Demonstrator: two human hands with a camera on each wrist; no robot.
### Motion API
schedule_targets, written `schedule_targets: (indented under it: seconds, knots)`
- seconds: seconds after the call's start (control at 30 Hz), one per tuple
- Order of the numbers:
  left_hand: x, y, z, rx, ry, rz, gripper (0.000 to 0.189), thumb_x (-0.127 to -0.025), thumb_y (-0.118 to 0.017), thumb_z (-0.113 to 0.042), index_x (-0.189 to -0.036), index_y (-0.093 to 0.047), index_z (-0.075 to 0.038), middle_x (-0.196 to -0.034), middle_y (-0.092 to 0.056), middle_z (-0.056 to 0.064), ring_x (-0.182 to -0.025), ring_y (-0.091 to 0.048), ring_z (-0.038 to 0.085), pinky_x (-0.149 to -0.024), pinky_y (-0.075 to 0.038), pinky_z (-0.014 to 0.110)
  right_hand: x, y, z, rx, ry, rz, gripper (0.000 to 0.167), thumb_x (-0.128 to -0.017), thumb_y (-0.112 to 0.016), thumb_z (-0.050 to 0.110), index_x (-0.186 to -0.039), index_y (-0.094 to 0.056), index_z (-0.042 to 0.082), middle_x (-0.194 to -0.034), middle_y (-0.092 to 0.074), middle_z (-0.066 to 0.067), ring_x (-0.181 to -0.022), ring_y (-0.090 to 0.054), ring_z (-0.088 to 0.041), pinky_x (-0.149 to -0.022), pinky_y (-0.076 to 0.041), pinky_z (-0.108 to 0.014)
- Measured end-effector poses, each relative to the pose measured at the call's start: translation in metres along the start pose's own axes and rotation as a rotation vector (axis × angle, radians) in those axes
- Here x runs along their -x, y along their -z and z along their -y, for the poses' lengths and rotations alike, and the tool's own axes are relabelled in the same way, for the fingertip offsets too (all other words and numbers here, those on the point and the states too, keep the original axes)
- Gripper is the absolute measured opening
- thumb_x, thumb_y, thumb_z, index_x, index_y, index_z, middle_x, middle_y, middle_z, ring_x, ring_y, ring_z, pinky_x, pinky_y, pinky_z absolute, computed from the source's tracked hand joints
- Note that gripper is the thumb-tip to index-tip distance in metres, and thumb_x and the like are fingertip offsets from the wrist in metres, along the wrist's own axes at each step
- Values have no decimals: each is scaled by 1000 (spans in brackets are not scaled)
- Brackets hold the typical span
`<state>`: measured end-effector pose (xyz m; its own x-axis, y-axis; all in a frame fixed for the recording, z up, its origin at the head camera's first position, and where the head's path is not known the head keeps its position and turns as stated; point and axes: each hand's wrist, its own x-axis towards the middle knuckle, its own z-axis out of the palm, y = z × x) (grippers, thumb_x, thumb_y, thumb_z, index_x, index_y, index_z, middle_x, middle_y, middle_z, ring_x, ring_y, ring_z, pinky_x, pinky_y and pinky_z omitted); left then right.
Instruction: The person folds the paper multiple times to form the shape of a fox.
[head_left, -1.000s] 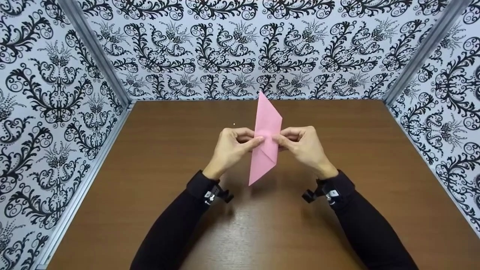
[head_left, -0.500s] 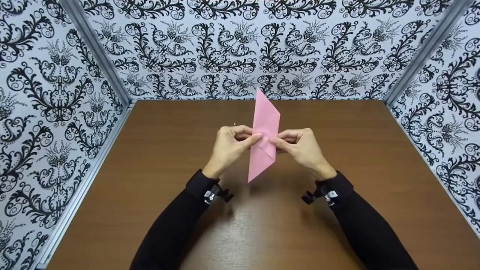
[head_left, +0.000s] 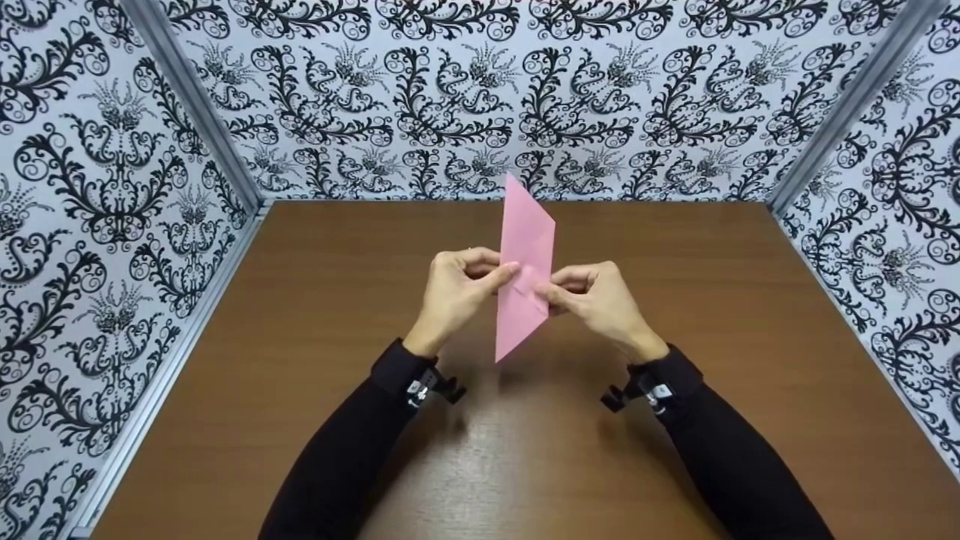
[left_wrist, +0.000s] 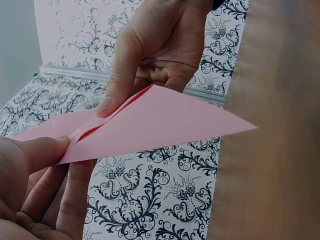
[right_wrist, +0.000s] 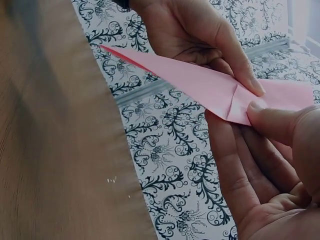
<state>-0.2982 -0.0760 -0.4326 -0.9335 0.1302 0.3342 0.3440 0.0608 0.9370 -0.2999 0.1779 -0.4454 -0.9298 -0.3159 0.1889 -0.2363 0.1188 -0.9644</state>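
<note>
1. Head: left hand [head_left: 454, 296] and right hand [head_left: 604, 304] pinch the folded pink paper [head_left: 526, 232] between them, above the wooden table [head_left: 315, 315]; patterned wall [head_left: 450, 97] beyond.
2. Left wrist: left thumb [left_wrist: 47, 151] atop the paper, fingers [left_wrist: 75, 197] beneath.
3. Right wrist: right thumb [right_wrist: 275, 122] beside a crease [right_wrist: 232, 102], fingers beneath.

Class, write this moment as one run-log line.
left hand: pinches folded pink paper sheet | right hand: pinches its opposite side | sheet: held above brown wooden table

Pale glare marks the tabletop [head_left: 495, 480] between soft shadows, and both wrist views show it blurred.
</note>
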Motion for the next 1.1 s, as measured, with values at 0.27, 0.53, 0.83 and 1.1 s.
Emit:
schedule_targets:
  seconds: [0.27,0.53,0.83,1.1]
  knots:
    - [-2,2,-2,26,0,-56,14,-104,-93,-13,-112,-91,-1,-103,-92,17,-84,-88,9,-80,-72,26,0,-1,-5,-22,-22,58,19,-107,-88,12,-117,-90,-4,-99,-92,-14,-77,-88,-18,-81,-76,-40]
    - [-4,5,-2,40,-40,-118,12,-103,-93,-11,-109,-91,-1,-98,-92,16,-74,-82,6,-69,-66,23,-1,-2,-7,-68,1,106,18,-108,-86,7,-116,-87,-10,-97,-91,-17,-83,-91,-24,-85,-75,-47]
    - [-6,4,0,60,-7,-118,14,-102,-93,-12,-109,-91,-1,-99,-92,15,-77,-85,7,-74,-70,24,-1,-1,-8,-59,8,102,19,-108,-86,6,-117,-86,-11,-99,-90,-24,-81,-91,-20,-81,-76,-43]
    - [-7,6,3,17,-15,-96,14,-104,-92,-11,-111,-90,1,-100,-92,19,-77,-83,6,-74,-71,26,-2,2,-6,5,-33,101,24,-107,-89,14,-122,-88,-5,-108,-89,-29,-87,-91,-21,-87,-76,-46]
